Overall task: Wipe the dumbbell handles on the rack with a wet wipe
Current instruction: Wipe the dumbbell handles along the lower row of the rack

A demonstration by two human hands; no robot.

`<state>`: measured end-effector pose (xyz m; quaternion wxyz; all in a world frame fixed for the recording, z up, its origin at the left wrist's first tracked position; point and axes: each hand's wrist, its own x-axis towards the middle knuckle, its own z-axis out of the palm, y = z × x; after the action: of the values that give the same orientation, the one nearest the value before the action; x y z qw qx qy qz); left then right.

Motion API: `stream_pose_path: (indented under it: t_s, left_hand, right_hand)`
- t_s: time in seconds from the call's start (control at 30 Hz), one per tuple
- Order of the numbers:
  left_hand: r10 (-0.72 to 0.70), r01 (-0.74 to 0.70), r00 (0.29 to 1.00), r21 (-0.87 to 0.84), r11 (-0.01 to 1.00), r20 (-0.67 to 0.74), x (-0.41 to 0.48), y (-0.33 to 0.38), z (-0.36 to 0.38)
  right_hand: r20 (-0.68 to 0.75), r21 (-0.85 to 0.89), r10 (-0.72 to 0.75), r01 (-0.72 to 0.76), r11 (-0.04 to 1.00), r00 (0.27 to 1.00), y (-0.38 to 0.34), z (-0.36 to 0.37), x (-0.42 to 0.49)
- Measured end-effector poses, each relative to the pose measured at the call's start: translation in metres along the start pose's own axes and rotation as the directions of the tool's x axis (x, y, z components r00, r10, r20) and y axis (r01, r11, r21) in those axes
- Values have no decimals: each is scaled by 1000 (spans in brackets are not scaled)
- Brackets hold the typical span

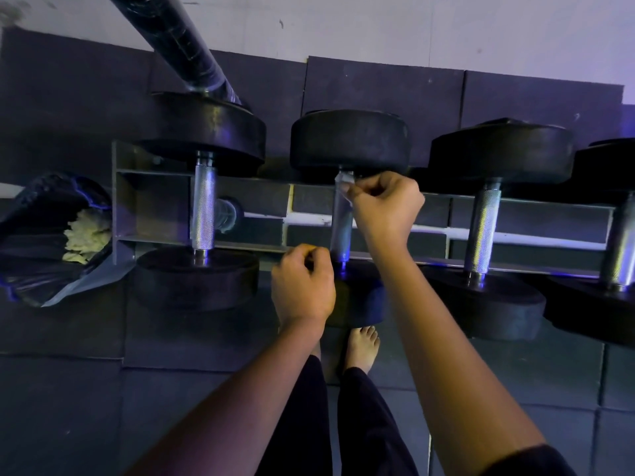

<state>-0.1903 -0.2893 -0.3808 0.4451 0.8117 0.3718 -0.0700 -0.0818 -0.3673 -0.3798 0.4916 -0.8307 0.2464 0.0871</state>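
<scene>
Several black dumbbells lie across a grey metal rack (pixel 240 247), seen from above. My right hand (pixel 386 207) pinches a pale wet wipe (pixel 344 185) against the far end of the second dumbbell's knurled handle (pixel 341 231), just under its far weight. My left hand (pixel 302 283) is curled into a loose fist beside the near end of that handle, touching the near weight; I cannot see anything in it. The leftmost handle (pixel 203 207) and the third handle (pixel 482 228) stand bare.
A torn black bag (pixel 44 235) with pale stuffing showing lies left of the rack. A thick black pipe (pixel 178 39) slants down at the top left. My bare foot (pixel 360 348) stands on the dark floor mats below the rack.
</scene>
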Motion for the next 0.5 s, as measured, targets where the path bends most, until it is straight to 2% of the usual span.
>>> stream_pose_path:
  t_s: [0.17, 0.33, 0.43, 0.5]
  left_hand:
    - [-8, 8, 1000, -17, 1000, 11, 0, 0, -1]
    - [-15, 15, 1000, -3, 1000, 17, 0, 1, -1]
    - [-16, 16, 1000, -4, 1000, 8, 0, 1, 0]
    - [-17, 17, 1000, -7, 1000, 9, 0, 0, 1]
  right_hand:
    - [-33, -29, -44, 43, 999, 999, 6, 0, -2]
    - [39, 3, 28, -29, 1000, 999, 2, -5, 3]
    - [103, -91, 48, -39, 995, 994, 2, -12, 8]
    - [190, -221, 64, -21, 975, 980, 11, -18, 1]
